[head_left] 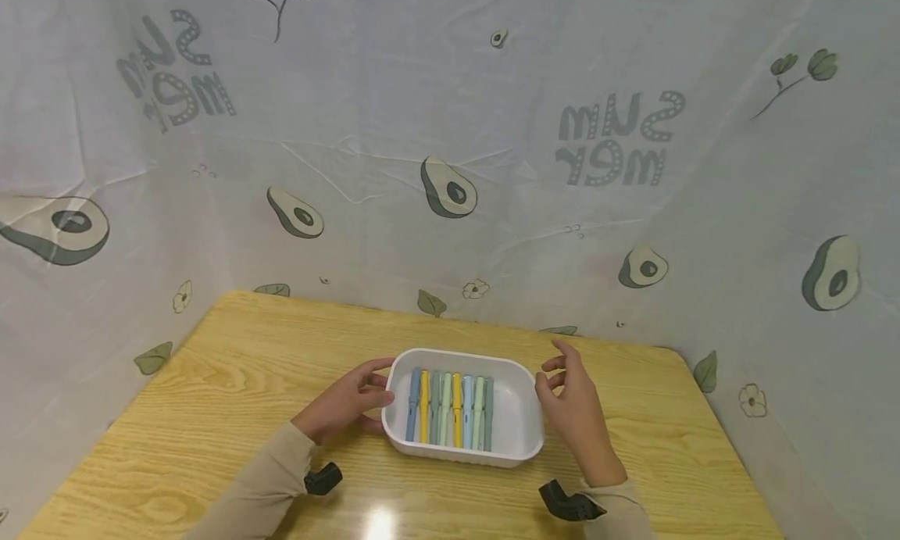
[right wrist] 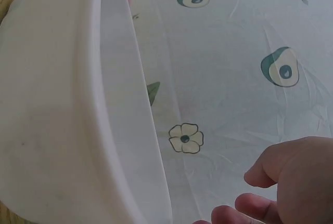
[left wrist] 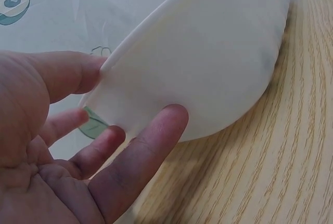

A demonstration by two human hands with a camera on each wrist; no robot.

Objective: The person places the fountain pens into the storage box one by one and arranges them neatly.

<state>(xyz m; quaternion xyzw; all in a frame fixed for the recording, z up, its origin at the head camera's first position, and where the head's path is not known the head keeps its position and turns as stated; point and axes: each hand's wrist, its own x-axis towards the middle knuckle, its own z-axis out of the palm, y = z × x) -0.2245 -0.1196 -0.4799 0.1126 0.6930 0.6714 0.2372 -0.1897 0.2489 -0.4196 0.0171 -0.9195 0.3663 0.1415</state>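
Observation:
A white plastic tray [head_left: 516,416] sits on the wooden table, and a row of several capped pens [head_left: 457,412] in blue, yellow and green lies inside it, toward its left half. My left hand [head_left: 343,403] holds the tray's left end. In the left wrist view its thumb is at the rim and a finger [left wrist: 161,133] touches the outer wall of the tray [left wrist: 218,63]. Beside the right end, my right hand [head_left: 573,407] is raised with loosely bent fingers. The right wrist view shows a gap between that hand [right wrist: 302,182] and the tray's rim [right wrist: 96,78].
The wood-grained table [head_left: 281,345] extends on all sides of the tray. Behind and beside it hangs a pale curtain [head_left: 394,251] printed with avocados, leaves and lettering. A black wrist device [head_left: 323,479] is on the left sleeve, another [head_left: 571,502] on the right.

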